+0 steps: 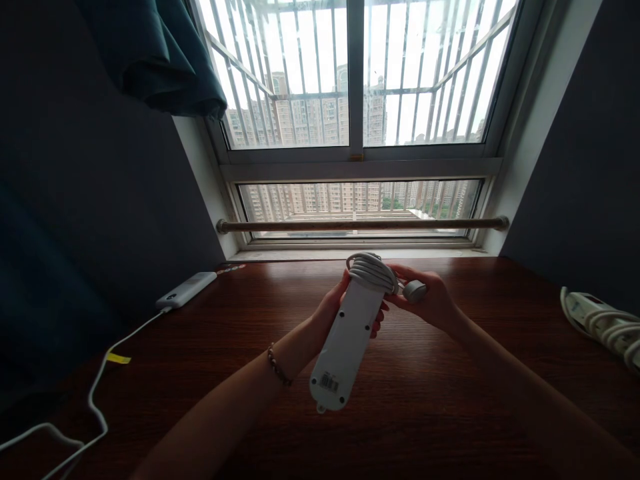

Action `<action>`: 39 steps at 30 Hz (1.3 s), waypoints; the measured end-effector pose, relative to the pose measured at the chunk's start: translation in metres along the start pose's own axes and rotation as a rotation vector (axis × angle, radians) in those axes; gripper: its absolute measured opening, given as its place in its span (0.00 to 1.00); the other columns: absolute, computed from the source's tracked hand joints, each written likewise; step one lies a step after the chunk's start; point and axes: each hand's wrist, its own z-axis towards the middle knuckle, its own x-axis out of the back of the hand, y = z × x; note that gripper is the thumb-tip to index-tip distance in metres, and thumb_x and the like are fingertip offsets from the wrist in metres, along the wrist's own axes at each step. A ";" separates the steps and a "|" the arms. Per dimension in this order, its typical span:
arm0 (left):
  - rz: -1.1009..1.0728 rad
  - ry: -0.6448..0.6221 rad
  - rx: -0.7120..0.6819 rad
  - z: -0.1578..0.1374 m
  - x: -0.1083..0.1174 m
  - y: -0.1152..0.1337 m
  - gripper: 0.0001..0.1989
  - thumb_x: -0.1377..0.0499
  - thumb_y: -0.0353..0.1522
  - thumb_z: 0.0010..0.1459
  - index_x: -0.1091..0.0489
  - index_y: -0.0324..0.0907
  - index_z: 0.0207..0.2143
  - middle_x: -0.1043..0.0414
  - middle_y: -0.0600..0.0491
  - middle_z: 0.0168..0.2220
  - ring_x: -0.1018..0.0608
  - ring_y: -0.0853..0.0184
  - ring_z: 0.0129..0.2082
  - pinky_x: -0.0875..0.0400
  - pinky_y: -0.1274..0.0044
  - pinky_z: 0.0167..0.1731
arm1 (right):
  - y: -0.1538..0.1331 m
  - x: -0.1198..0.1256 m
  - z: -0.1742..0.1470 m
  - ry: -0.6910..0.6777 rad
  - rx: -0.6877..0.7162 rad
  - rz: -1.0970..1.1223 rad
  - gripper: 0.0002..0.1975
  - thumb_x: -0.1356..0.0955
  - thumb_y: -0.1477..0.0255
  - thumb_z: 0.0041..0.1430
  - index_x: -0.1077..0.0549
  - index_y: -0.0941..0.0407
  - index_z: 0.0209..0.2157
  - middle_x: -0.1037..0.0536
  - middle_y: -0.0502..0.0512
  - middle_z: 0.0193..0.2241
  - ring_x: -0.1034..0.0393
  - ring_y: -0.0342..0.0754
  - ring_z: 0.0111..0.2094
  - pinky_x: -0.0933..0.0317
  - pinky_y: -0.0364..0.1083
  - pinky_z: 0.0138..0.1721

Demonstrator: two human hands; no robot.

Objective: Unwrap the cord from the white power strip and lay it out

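A white power strip (350, 340) is held up at a slant above the dark wooden surface, its underside with screw holes and a barcode label facing me. Its grey-white cord (371, 272) is wound in several turns round the far end. My left hand (334, 308) grips the strip from the left and beneath, with fingertips showing past its right edge. At the wound end, my right hand (425, 293) has its fingers closed about the cord by the plug (415, 291). Some fingers of both hands are hidden behind the strip and cord.
On the left lies another white power strip (187, 291) with its cable (97, 380) trailing toward me and a yellow tag (119, 359). At the right edge is a third strip (600, 320) wrapped in cord. Ahead, a rail (360, 225) crosses the window; a blue curtain (160, 60) hangs upper left.
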 end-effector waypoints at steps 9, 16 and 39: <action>-0.004 -0.082 -0.002 -0.004 -0.003 0.009 0.41 0.54 0.57 0.53 0.31 0.25 0.44 0.26 0.39 0.37 0.23 0.59 0.34 0.32 0.71 0.40 | -0.017 0.006 0.001 0.000 0.072 -0.129 0.21 0.28 0.75 0.48 0.27 0.59 0.46 0.24 0.47 0.31 0.32 0.38 0.28 0.38 0.36 0.31; -0.058 -0.130 -0.020 -0.003 0.004 0.011 0.37 0.54 0.51 0.55 0.33 0.25 0.48 0.27 0.39 0.38 0.24 0.58 0.34 0.32 0.71 0.37 | -0.019 0.005 0.001 -0.030 0.116 -0.140 0.22 0.26 0.73 0.48 0.28 0.56 0.47 0.24 0.46 0.29 0.32 0.38 0.26 0.38 0.36 0.30; 0.208 -0.116 0.142 -0.019 -0.012 0.007 0.47 0.66 0.63 0.49 0.34 0.36 0.50 0.24 0.43 0.30 0.24 0.63 0.27 0.31 0.73 0.32 | -0.035 0.020 0.004 -0.117 0.031 -0.055 0.19 0.27 0.73 0.45 0.29 0.56 0.41 0.26 0.47 0.25 0.34 0.40 0.23 0.39 0.37 0.24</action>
